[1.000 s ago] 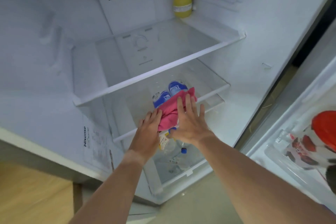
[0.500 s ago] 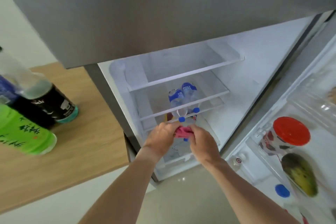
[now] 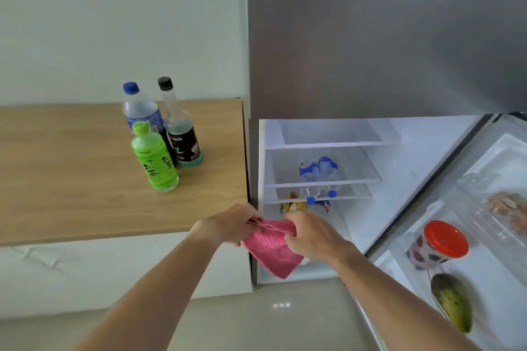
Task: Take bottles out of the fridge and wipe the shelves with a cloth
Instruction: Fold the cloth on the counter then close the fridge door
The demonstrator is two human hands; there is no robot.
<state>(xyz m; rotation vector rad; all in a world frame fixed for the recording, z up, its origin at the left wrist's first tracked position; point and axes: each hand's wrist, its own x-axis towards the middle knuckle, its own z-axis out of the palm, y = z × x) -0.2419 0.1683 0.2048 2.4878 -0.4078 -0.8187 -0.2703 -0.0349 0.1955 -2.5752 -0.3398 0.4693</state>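
Both hands grip a pink cloth (image 3: 271, 251) in front of the open fridge, outside it. My left hand (image 3: 231, 226) pinches its left top edge and my right hand (image 3: 310, 234) bunches its right top edge, so the cloth hangs between them. Inside the fridge, two clear water bottles (image 3: 318, 175) with blue labels and blue caps lie on the middle glass shelf (image 3: 362, 179). The top shelf (image 3: 336, 144) holds nothing. On the wooden counter (image 3: 71, 174) to the left stand a green tea bottle (image 3: 154, 158), a blue-capped water bottle (image 3: 139, 108) and a black-capped dark bottle (image 3: 181, 131).
The grey freezer door (image 3: 385, 31) fills the upper right. The open fridge door (image 3: 467, 236) at right carries a red-lidded jar (image 3: 440, 242) and a green fruit (image 3: 452, 302). Yellow packets (image 3: 292, 201) sit in the bottom drawer. Grey floor lies below.
The hands drew the pink cloth back out of the fridge, off the middle shelf, and now hold it spread outside. My view pulled back and left, bringing the counter bottles into sight.
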